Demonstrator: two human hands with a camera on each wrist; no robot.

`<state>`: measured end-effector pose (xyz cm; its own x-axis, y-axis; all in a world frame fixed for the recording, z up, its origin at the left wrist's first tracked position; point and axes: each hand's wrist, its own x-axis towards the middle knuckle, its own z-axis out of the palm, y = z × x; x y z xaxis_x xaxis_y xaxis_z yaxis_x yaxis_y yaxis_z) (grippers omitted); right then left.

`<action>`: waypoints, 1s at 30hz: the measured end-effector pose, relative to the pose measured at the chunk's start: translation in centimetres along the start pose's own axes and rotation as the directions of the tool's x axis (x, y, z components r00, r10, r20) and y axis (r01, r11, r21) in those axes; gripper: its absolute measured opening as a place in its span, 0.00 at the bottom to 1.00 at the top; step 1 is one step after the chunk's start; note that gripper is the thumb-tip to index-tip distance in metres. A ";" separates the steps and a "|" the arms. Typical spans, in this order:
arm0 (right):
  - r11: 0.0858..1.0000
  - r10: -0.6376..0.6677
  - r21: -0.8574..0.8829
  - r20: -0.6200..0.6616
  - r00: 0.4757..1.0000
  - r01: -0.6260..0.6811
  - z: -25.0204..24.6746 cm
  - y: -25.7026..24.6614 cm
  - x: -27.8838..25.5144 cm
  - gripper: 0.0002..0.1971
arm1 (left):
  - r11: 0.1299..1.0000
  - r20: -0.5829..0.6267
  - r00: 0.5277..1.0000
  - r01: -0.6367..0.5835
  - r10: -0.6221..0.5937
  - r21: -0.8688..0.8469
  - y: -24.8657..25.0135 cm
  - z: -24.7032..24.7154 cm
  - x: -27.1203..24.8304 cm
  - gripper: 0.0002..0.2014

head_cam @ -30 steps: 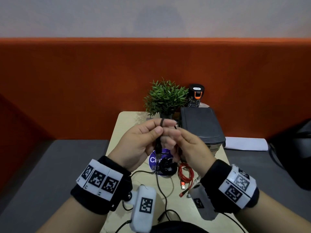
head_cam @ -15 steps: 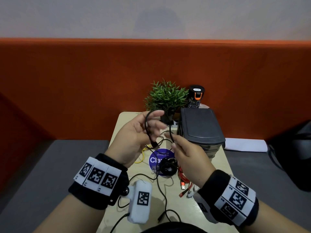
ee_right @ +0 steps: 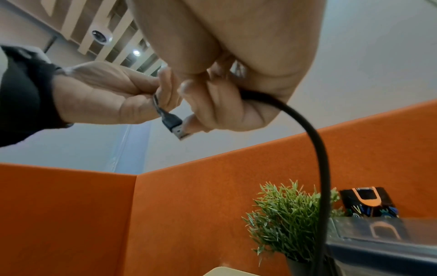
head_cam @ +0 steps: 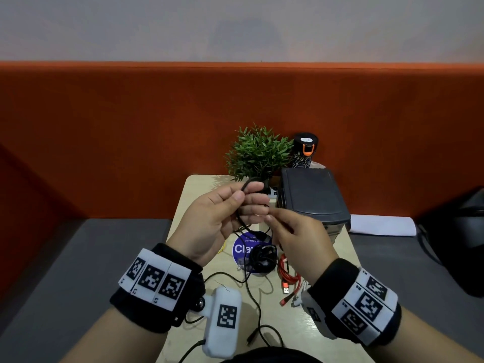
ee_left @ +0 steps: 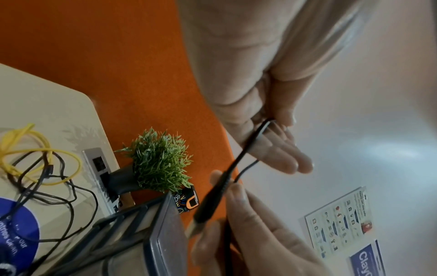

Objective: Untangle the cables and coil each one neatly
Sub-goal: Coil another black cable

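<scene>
Above the table, my left hand [head_cam: 248,192] pinches a loop of the black USB cable [head_cam: 239,218] between thumb and fingers. My right hand [head_cam: 269,218] meets the left fingertips and pinches the same cable, which trails down from it [ee_right: 316,149]. The cable's USB plug [ee_left: 210,205] hangs between both hands, also in the right wrist view [ee_right: 173,125]. The rest of this cable runs down to the table. Below the hands lie a coiled black cable [head_cam: 262,258], a bundled red cable [head_cam: 288,276] and a loose yellow cable [ee_left: 42,149].
A small beige table [head_cam: 199,184] carries a blue round sticker [head_cam: 242,248], a potted plant [head_cam: 258,153], a dark lidded box [head_cam: 311,195] and a black-orange bottle [head_cam: 305,150]. An orange partition stands behind. Thin black leads from the wrist cameras cross the near table.
My right hand has risen and moved left to meet the left fingers. The wide loop held by the left hand has closed into a tighter one.
</scene>
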<state>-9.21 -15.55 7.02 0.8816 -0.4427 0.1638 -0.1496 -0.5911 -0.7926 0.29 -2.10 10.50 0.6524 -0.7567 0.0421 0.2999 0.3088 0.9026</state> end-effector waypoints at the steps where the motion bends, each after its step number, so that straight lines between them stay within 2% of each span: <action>1: 0.998 -0.039 -0.053 0.024 0.999 0.040 0.0 -0.3 -0.2 0.10 | 1.000 0.004 1.000 0.003 -0.003 -0.010 -0.1 0.1 -0.1 0.14; 4: 0.952 -0.168 -0.230 0.162 0.972 0.203 0.4 -0.9 -0.8 0.09 | 1.000 0.007 1.000 -0.001 0.001 0.004 -0.7 0.3 -0.3 0.13; 6: 0.922 -0.189 -0.284 0.265 0.945 0.264 0.5 -1.4 -1.2 0.14 | 0.999 0.013 1.000 -0.012 0.011 0.044 -1.1 0.4 -0.3 0.13; 8: 0.912 -0.196 -0.293 0.305 0.932 0.288 0.3 -1.7 -1.4 0.17 | 0.993 0.009 1.000 -0.020 0.019 0.119 -1.5 0.3 -0.3 0.13; 14: 0.937 -0.152 -0.259 0.302 0.941 0.235 -1.2 -2.9 -1.7 0.09 | 0.883 -0.019 1.000 -0.003 0.014 0.470 -2.3 -0.2 -0.5 0.14; 16: 0.961 -0.098 -0.216 0.321 0.942 0.173 -2.1 -3.2 -1.6 0.08 | 0.814 -0.002 1.000 0.005 -0.005 0.581 -2.5 -0.5 -0.6 0.14; 18: 0.987 -0.091 -0.098 0.321 0.943 0.129 -3.0 -3.3 -1.3 0.06 | 0.730 0.040 0.999 -0.010 -0.024 0.683 -2.9 -0.7 -0.7 0.12; 20: 0.988 -0.133 0.111 0.282 0.950 0.106 -3.9 -3.1 -0.7 0.09 | 0.734 0.052 0.998 -0.002 -0.045 0.679 -3.1 -0.6 -0.9 0.13; 23: 0.920 -0.210 0.373 0.213 0.954 0.120 -5.1 -2.6 0.5 0.11 | 0.818 0.066 0.997 0.000 -0.046 0.576 -2.7 0.0 -1.3 0.14; 26: 0.895 -0.230 0.412 0.095 0.969 0.172 -5.1 -2.0 1.5 0.09 | 0.886 0.081 0.997 -0.038 0.000 0.461 -2.2 0.7 -1.6 0.15; 30: 0.892 -0.185 0.412 -0.039 0.982 0.184 -3.9 -1.8 1.9 0.09 | 0.956 0.101 0.994 0.003 -0.034 0.292 -2.0 0.9 -1.6 0.19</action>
<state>-9.05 -17.94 11.03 0.8761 -0.3517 0.3297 0.2132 -0.3308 -0.9193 -1.98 -2.02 9.06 0.5681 -0.8212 0.0540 0.0858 0.1244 0.9885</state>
